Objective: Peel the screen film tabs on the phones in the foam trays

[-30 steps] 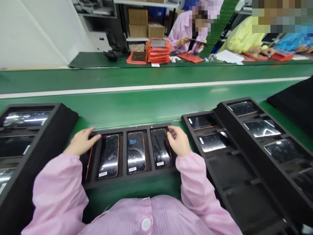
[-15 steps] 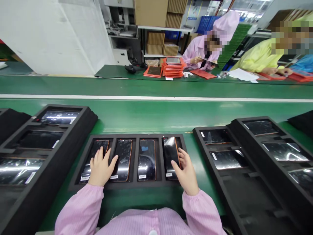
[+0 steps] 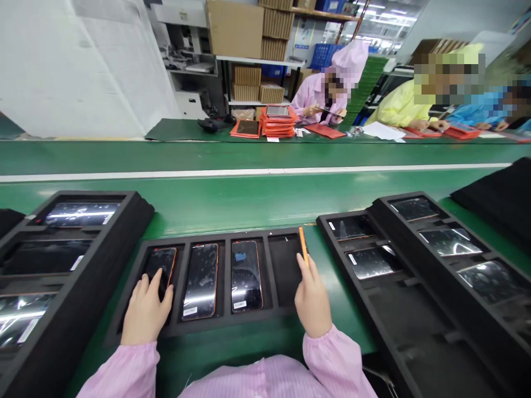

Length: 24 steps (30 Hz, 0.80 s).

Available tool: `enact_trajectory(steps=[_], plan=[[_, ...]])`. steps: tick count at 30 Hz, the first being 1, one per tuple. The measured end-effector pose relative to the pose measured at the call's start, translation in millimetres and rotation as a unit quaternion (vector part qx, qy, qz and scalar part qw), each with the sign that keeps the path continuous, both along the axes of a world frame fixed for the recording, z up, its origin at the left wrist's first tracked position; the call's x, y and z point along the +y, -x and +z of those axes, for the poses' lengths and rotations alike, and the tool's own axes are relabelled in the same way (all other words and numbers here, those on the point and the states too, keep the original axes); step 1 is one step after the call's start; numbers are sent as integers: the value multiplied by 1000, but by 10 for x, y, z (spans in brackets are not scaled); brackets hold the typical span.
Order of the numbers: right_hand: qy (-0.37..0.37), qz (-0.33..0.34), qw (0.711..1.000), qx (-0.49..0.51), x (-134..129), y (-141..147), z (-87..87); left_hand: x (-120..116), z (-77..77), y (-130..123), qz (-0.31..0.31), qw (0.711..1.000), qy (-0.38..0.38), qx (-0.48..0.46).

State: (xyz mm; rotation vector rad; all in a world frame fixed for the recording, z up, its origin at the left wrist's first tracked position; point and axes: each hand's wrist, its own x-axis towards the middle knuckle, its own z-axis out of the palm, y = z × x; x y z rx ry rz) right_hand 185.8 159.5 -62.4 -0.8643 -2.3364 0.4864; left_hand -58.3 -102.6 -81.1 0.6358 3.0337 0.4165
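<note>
My right hand point(image 3: 313, 301) pinches an orange-edged phone point(image 3: 303, 246) upright, out by the tray's point(image 3: 224, 323) right end; my left hand point(image 3: 144, 312), loosely open, touches the leftmost phone point(image 3: 164, 260), thumb perhaps at its edge; three phones lie in compartments, one is lifted.

Three center phones point(image 3: 247, 275), one held phone point(image 3: 303, 246)

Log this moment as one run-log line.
left hand: on leftmost smartphone, center foam tray | right hand: gripping orange-edged smartphone, edge-on | same tray: two smartphones in middle slots
</note>
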Motion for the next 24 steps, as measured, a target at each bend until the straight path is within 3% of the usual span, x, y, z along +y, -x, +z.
enact_trajectory(steps=[2,5,8,10,13,15,19,22,24], plan=[[-22,31,999,-35,-73,37,-123,-3,162,15,33,998,-13,-51],[-36,52,996,-61,-154,72,-242,-155,440,87,141,981,-41,-130],[-29,32,999,-10,-166,86,-176,-379,600,160,176,961,-173,-125],[-26,22,999,28,-167,117,-66,-473,597,183,164,945,-250,-131],[-17,60,998,29,-219,231,69,-487,453,204,144,939,-268,-160],[-17,87,996,-23,-296,344,100,-452,294,232,113,955,-228,-150],[-54,52,981,-182,-447,571,82,-381,-75,297,18,991,-122,-54],[-48,49,974,-216,-470,666,65,-337,-280,311,-74,988,-136,12],[-21,49,978,-200,-446,682,53,-300,-315,298,-106,983,-149,35]])
